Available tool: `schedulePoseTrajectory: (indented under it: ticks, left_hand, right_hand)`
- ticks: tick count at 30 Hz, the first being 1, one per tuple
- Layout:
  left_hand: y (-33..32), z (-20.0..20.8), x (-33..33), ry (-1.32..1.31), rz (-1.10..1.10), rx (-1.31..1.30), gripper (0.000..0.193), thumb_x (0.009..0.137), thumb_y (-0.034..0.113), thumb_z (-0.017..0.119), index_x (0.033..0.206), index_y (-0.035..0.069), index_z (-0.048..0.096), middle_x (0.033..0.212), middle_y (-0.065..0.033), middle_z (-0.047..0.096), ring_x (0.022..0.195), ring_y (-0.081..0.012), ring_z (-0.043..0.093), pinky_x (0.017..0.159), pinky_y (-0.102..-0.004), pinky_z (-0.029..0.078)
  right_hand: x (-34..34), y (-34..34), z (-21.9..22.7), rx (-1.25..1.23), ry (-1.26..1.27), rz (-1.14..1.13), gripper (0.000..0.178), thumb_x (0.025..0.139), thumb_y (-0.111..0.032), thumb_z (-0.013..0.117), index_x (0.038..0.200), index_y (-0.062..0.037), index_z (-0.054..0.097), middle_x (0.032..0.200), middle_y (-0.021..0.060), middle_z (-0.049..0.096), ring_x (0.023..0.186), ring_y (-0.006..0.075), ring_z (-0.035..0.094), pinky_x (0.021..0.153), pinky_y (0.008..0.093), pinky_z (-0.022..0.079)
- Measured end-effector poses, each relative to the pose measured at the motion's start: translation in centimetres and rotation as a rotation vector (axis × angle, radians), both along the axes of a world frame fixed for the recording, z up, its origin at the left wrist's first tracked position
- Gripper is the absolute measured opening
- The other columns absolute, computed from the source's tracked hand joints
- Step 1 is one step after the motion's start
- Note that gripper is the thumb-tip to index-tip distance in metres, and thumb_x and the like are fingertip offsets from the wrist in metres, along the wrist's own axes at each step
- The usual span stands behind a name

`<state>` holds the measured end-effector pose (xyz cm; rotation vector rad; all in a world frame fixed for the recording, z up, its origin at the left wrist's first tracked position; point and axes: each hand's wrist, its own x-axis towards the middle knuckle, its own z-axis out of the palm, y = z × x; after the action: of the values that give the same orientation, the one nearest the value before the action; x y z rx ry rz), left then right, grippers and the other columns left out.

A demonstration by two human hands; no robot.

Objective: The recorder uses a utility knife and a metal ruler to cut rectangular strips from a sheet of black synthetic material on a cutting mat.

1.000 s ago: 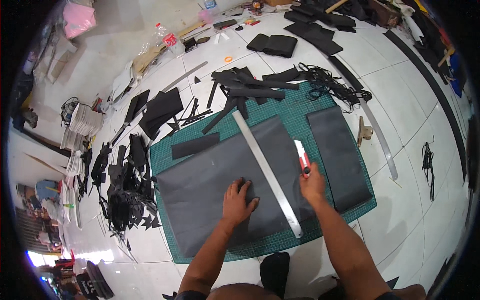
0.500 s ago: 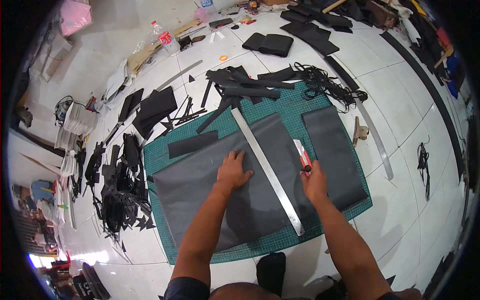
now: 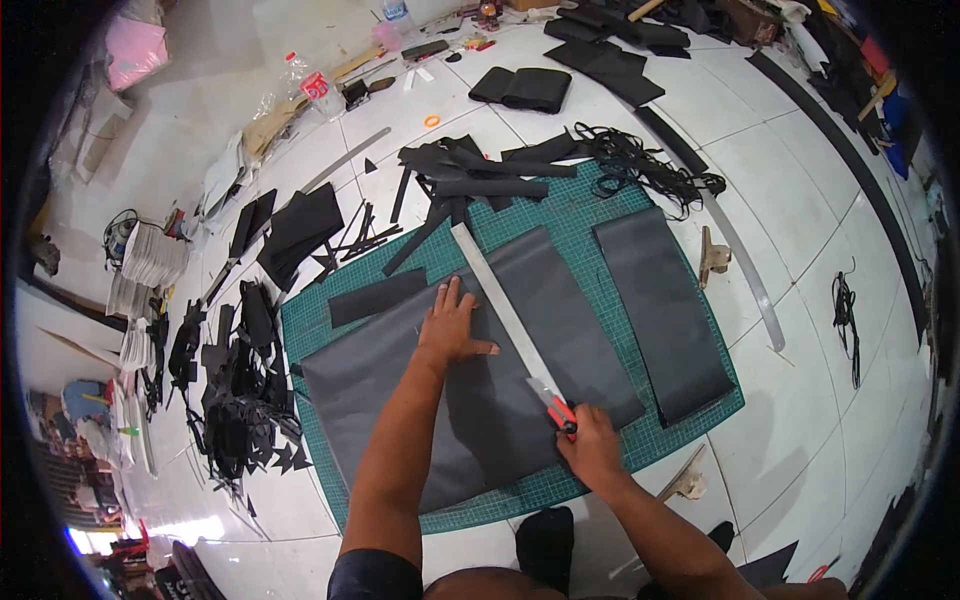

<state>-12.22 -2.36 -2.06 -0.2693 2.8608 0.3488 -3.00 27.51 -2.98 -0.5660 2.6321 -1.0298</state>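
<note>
A large dark grey sheet (image 3: 400, 420) of smooth material lies over a green cutting mat (image 3: 480, 512). My left hand (image 3: 450, 327) rests flat on it with spread fingers, left of a steel ruler (image 3: 500, 303) laid slantwise across the sheet. In my right hand (image 3: 593, 447) is a red utility knife (image 3: 560, 412), its blade over the lower part of the ruler. That hand hides the ruler's near end. To the right, a separate dark grey piece (image 3: 665, 315) lies apart from the sheet, with mat showing between them. A small dark strip (image 3: 377, 297) touches the sheet's far edge.
Black offcuts (image 3: 475, 165) and tangled black cord (image 3: 640, 170) lie along the mat's far edge. More scraps (image 3: 240, 390) are heaped at left. A long metal strip (image 3: 745, 265) and a wooden-handled tool (image 3: 714, 257) lie at right. My foot (image 3: 545, 545) is at the near edge.
My right hand has moved left and nearer with the knife, from beside the separate piece to over the ruler. My left hand has slid slightly farther away, its fingers spread wider.
</note>
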Motion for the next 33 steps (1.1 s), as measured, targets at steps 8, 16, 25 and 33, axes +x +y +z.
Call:
schedulePoseTrajectory:
  ticks: [8,16,25,33]
  left_hand:
    - [-1.0,-0.6,-0.4,0.027,0.001,0.157,0.11,0.045,0.049,0.092,0.13,-0.001,0.042,0.149,-0.0281,0.03,0.139,-0.0424,0.03,0.113,-0.0442,0.033]
    - [-1.8,0.4,-0.9,0.0,-0.071,0.134,0.122,0.047,0.053,0.089,0.145,0.004,0.036,0.15,-0.0257,0.028,0.137,-0.0414,0.034,0.112,-0.0469,0.035]
    - [-1.8,0.5,-1.6,-0.044,-0.027,0.006,0.111,0.051,0.061,0.084,0.145,0.019,0.042,0.155,-0.0116,0.03,0.137,-0.036,0.037,0.107,-0.0476,0.041]
    - [-1.1,1.3,-2.5,-0.094,-0.011,-0.103,0.109,0.052,0.059,0.085,0.145,0.021,0.042,0.154,-0.0098,0.031,0.134,-0.035,0.04,0.104,-0.0469,0.045]
  right_hand:
    - [2.6,-0.4,0.6,0.036,-0.116,-0.015,0.034,0.078,-0.013,0.075,0.099,-0.0025,0.05,0.101,0.0184,0.057,0.094,0.0368,0.058,0.076,0.0477,0.048]
    - [5.6,2.9,0.5,-0.001,-0.174,-0.109,0.035,0.083,-0.021,0.074,0.101,-0.0009,0.052,0.096,0.017,0.056,0.09,0.0341,0.058,0.077,0.0447,0.047]
    - [6.8,5.1,0.4,0.034,-0.506,-0.305,0.037,0.087,-0.03,0.071,0.097,-0.0002,0.05,0.078,0.0145,0.059,0.073,0.0297,0.063,0.068,0.0422,0.049]
    - [7.8,4.3,-0.5,-0.166,-0.463,-0.499,0.036,0.087,-0.03,0.071,0.094,-0.0023,0.049,0.072,0.0119,0.059,0.067,0.0291,0.062,0.064,0.0415,0.048]
